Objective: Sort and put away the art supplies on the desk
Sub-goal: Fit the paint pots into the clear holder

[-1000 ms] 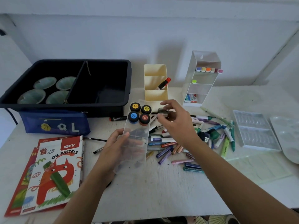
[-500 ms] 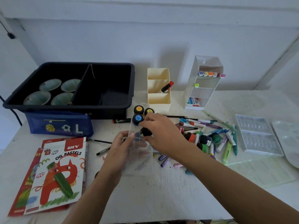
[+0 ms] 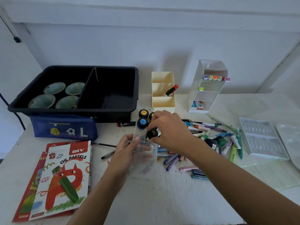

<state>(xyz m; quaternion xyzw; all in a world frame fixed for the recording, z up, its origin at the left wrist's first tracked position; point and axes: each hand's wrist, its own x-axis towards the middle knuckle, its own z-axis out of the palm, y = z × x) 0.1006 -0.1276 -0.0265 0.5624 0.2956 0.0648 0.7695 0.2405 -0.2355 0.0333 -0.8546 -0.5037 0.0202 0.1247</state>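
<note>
Our left hand (image 3: 125, 153) grips the clear divided case (image 3: 146, 168) from its left side, thumb over the wall and fingers showing through the plastic, though we cannot tell whether the case's near end rests on the counter (image 3: 162, 200). Our right hand (image 3: 170, 130) pinches a black paint pot (image 3: 151, 134) between thumb and fingertips, right over the middle of the case. At the case's far end sit the yellow-label pot (image 3: 143, 113) and the blue-label pot (image 3: 142, 122), touching each other, and our right hand hides most of what stands beside them. To the right lies the pile of markers and pastels (image 3: 219, 140), and beyond it a clear tray (image 3: 263, 143). Behind the case stand the cream organizer (image 3: 163, 103) and the white tiered stand (image 3: 209, 95). On the left we have the black bin (image 3: 73, 110), the blue pouch (image 3: 63, 129) against its front, and the oil pastels box (image 3: 65, 176) nearer us.
</note>
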